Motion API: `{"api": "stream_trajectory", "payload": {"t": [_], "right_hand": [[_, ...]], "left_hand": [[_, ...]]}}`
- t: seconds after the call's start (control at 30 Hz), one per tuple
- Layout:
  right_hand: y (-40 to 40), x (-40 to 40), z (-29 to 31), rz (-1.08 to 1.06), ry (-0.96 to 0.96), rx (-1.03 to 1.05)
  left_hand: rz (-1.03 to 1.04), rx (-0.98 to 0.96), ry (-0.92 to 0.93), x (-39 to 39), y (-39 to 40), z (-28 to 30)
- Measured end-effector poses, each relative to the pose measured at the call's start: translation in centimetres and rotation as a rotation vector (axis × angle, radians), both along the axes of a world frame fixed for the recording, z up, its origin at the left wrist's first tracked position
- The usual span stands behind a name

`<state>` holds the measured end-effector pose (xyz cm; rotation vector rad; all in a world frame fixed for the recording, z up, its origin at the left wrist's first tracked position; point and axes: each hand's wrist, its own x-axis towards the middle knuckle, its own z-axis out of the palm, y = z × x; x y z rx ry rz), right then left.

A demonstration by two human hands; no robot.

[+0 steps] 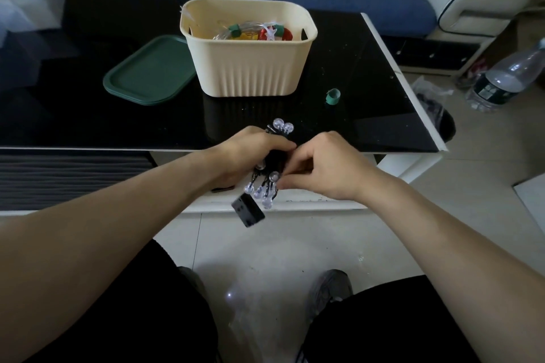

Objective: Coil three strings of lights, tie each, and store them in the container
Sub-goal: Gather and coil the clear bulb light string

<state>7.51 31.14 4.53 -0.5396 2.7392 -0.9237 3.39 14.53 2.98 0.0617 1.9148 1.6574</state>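
Coiling done: left hand [250, 153] grips the bulb-string bundle [269, 174], right hand [321, 168] pinches it; next, fetch green tie [333, 96] beyond right hand.

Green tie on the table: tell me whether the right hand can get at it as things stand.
Probably yes. The green tie lies alone on bare black table, just beyond the right hand, with nothing between. But that hand pinches the light string, so it must let go first.
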Motion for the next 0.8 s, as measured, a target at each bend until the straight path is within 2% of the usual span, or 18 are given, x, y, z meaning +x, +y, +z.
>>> {"api": "stream_trajectory", "payload": {"t": [0.13,0.2,0.3,0.4,0.5,0.6,0.8], "right_hand": [[0.6,-0.3,0.5,-0.135,0.073,-0.143],[0.8,-0.4,0.5,-0.194,0.108,-0.159],[1.2,-0.8,0.5,-0.236,0.032,-0.188],[2.0,-1.0,0.5,-0.201,-0.079,-0.306],[3.5,-1.1,0.5,-0.177,-0.193,-0.433],[4.7,-1.1,0.3,-0.237,-0.245,-0.476],[3.3,-0.7,-0.5,-0.32,-0.194,-0.501]], "left_hand": [[-0.244,0.156,-0.149,0.8,0.1,0.6],[-0.304,0.203,-0.196,1.1,0.1,1.0],[-0.343,0.175,-0.156,1.0,0.0,1.3],[-0.37,0.159,-0.105,0.8,-0.2,1.2],[-0.318,0.164,-0.061,0.6,-0.5,0.9],[-0.241,0.169,-0.024,0.2,-0.7,0.9],[-0.008,0.246,-0.037,-0.2,-0.2,0.7]]}}
